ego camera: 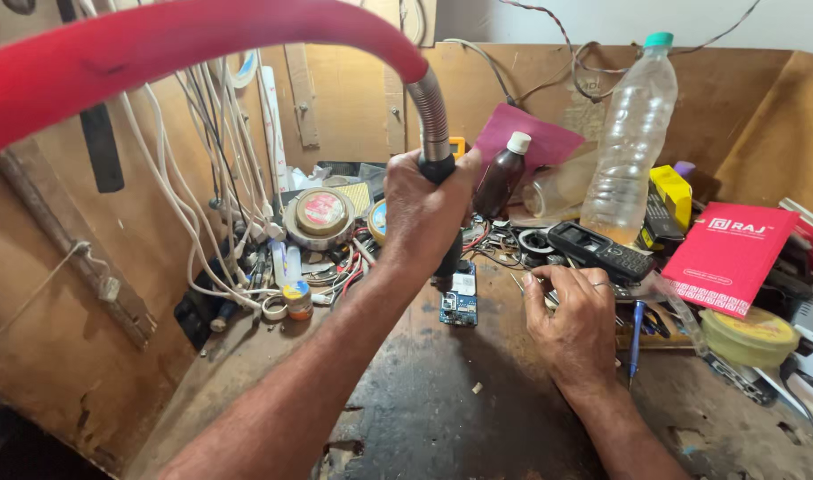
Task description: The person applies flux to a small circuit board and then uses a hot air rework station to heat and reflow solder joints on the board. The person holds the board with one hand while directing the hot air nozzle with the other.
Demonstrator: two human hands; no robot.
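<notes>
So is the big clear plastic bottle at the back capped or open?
Capped: the clear plastic bottle stands upright with its green cap on.

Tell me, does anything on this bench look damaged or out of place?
Yes. The wooden benchtop is scorched black and chipped under the arms. A bare blue circuit board lies out of its casing below the hot-air tool gripped by the left hand. The right hand holds thin tweezers. White cables hang tangled at the left.
</notes>
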